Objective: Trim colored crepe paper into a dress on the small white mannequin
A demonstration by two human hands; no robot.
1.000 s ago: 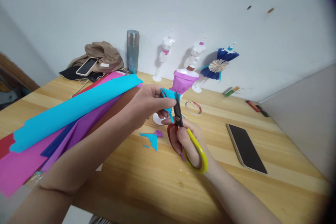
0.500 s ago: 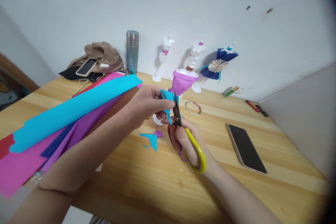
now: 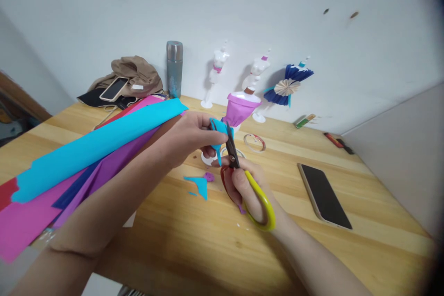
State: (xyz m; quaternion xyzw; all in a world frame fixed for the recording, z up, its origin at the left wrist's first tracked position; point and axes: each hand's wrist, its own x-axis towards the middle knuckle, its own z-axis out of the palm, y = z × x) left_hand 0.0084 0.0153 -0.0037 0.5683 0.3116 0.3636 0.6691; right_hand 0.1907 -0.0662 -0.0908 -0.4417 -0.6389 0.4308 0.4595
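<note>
My left hand (image 3: 196,136) pinches a small piece of blue crepe paper (image 3: 218,126) between thumb and fingers. My right hand (image 3: 251,182) is closed round the yellow and red handles of a pair of scissors (image 3: 233,150), whose dark blades meet the paper beside my left thumb. Just behind the blades stands a white mini dress form wearing a purple paper skirt (image 3: 241,108); part of its stand is hidden by my hands. A blue paper scrap (image 3: 200,186) and a crumpled purple bit (image 3: 208,176) lie on the table below my hands.
Coloured crepe paper rolls (image 3: 100,148) lie under and beside my left arm. A thermos (image 3: 174,69), a brown cloth bag (image 3: 137,74) and several mini dress forms (image 3: 219,62) stand along the wall. A phone (image 3: 324,195) and a roll of tape (image 3: 255,143) lie to the right.
The scissor blades have shifted slightly left and look closer together on the blue paper. My left hand keeps its pinch, and the view has moved very little.
</note>
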